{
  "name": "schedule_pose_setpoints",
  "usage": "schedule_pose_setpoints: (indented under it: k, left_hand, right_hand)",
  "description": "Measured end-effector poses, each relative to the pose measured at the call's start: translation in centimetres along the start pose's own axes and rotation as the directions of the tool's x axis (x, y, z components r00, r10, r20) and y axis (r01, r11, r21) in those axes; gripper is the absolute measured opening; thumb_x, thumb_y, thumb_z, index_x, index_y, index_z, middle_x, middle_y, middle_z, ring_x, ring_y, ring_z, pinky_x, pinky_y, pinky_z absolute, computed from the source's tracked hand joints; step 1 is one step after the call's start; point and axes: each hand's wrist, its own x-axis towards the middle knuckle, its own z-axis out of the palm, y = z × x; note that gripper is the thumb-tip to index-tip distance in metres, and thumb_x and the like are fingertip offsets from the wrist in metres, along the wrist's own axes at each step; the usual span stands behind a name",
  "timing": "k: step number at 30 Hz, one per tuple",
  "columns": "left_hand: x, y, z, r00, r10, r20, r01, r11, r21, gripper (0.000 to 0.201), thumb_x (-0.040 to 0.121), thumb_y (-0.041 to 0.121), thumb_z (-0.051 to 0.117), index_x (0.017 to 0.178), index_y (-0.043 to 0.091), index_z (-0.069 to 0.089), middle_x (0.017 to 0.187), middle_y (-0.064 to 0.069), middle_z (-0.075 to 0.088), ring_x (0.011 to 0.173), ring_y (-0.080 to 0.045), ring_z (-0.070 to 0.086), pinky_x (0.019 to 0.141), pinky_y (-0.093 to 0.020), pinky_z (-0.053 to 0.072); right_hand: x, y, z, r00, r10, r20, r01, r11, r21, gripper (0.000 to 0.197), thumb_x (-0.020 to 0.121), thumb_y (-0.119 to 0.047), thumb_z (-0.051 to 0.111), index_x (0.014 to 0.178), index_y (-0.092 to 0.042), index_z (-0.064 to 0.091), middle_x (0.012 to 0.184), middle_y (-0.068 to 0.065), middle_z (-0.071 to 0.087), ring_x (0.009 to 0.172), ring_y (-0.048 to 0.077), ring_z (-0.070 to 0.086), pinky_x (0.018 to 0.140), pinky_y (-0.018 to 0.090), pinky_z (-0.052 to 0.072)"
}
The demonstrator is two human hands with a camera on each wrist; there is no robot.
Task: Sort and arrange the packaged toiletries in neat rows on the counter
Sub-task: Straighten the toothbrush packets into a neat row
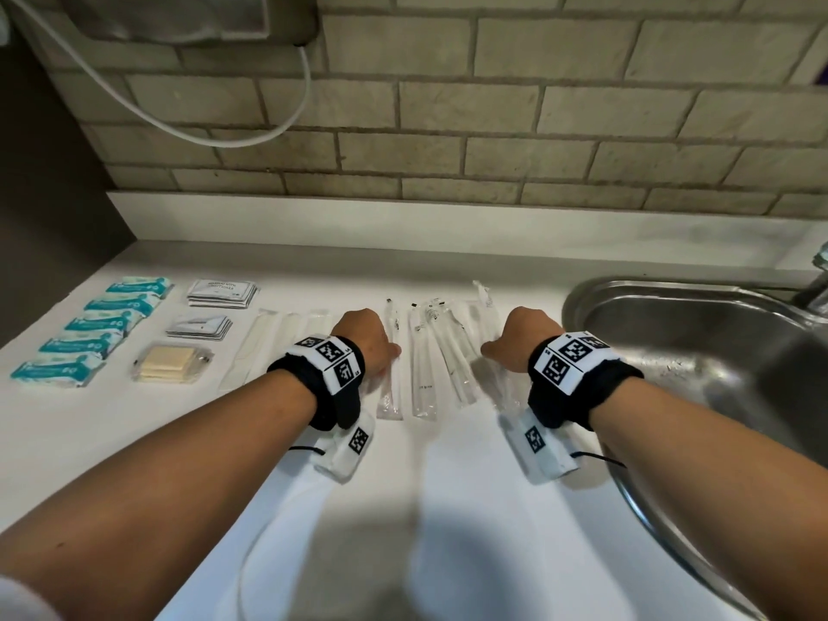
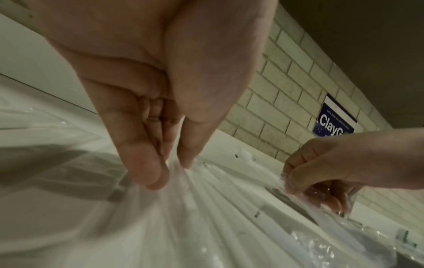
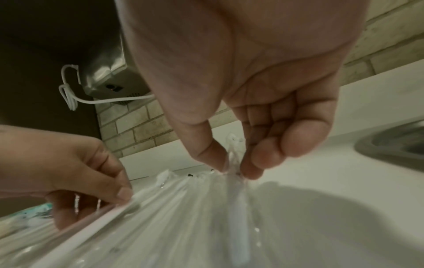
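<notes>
Several clear-wrapped toothbrush packets lie side by side in a row on the white counter. My left hand pinches the leftmost loose packet between thumb and fingers; the left wrist view shows this pinch on the crinkled wrapper. At the row's right end my right hand pinches another clear packet, thumb and forefinger closed on its film. Both packets rest on the counter. More flat clear packets lie left of my left hand.
Teal packets form a column at far left. Beside them sit two stacks of white sachets and a clear pack of yellow bars. A steel sink with a tap fills the right. A brick wall and hanging cable stand behind.
</notes>
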Motion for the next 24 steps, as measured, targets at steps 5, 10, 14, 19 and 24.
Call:
schedule_pose_setpoints:
  k: [5, 10, 14, 19, 24]
  left_hand:
    - [0.5, 0.1, 0.5, 0.999, 0.005, 0.033, -0.007, 0.998, 0.066, 0.035, 0.083, 0.035, 0.068, 0.074, 0.002, 0.069, 0.072, -0.010, 0.071, 0.072, -0.026, 0.069, 0.072, -0.034, 0.057]
    - [0.3, 1.7, -0.3, 0.996, 0.086, -0.016, -0.084, 0.991, 0.106, 0.036, 0.083, 0.038, 0.067, 0.089, 0.002, 0.068, 0.090, -0.010, 0.068, 0.086, -0.028, 0.066, 0.075, -0.035, 0.054]
    - [0.2, 4.7, 0.4, 0.981, 0.193, 0.021, -0.194, 0.977, 0.091, 0.042, 0.089, 0.041, 0.061, 0.097, 0.002, 0.070, 0.102, -0.012, 0.070, 0.095, -0.026, 0.065, 0.085, -0.037, 0.054]
    - [0.4, 7.0, 2.9, 0.988, 0.154, 0.024, -0.156, 0.980, 0.124, 0.045, 0.085, 0.051, 0.062, 0.063, 0.014, 0.050, 0.067, -0.002, 0.055, 0.069, -0.022, 0.058, 0.058, -0.027, 0.043]
    - [0.3, 7.8, 3.3, 0.992, 0.112, 0.054, -0.118, 0.983, 0.143, 0.034, 0.081, 0.037, 0.072, 0.070, 0.013, 0.052, 0.067, -0.001, 0.052, 0.070, -0.022, 0.058, 0.058, -0.027, 0.042]
  right_hand:
    - [0.2, 0.5, 0.7, 0.997, 0.048, 0.055, -0.042, 0.994, -0.096, 0.022, 0.080, -0.028, 0.064, 0.069, -0.011, 0.054, 0.066, 0.002, 0.057, 0.057, 0.019, 0.055, 0.051, 0.022, 0.041]
    - [0.3, 1.0, 1.5, 0.996, 0.065, 0.068, -0.059, 0.995, -0.083, 0.022, 0.080, -0.032, 0.062, 0.081, -0.010, 0.058, 0.069, 0.001, 0.057, 0.065, 0.021, 0.058, 0.059, 0.026, 0.045]
    - [0.3, 1.1, 1.7, 0.999, 0.030, 0.009, -0.030, 0.997, -0.075, 0.045, 0.083, -0.039, 0.061, 0.115, -0.009, 0.049, 0.100, 0.007, 0.061, 0.086, 0.027, 0.059, 0.067, 0.030, 0.043]
    - [0.8, 0.7, 2.0, 0.999, -0.019, -0.031, 0.017, 0.999, -0.050, 0.036, 0.089, -0.026, 0.056, 0.123, -0.011, 0.053, 0.120, 0.009, 0.058, 0.104, 0.027, 0.061, 0.076, 0.032, 0.047]
    - [0.9, 1.0, 2.3, 0.999, -0.048, 0.011, 0.049, 0.997, -0.061, 0.036, 0.086, -0.008, 0.053, 0.122, -0.012, 0.059, 0.125, 0.011, 0.056, 0.110, 0.028, 0.060, 0.092, 0.036, 0.051]
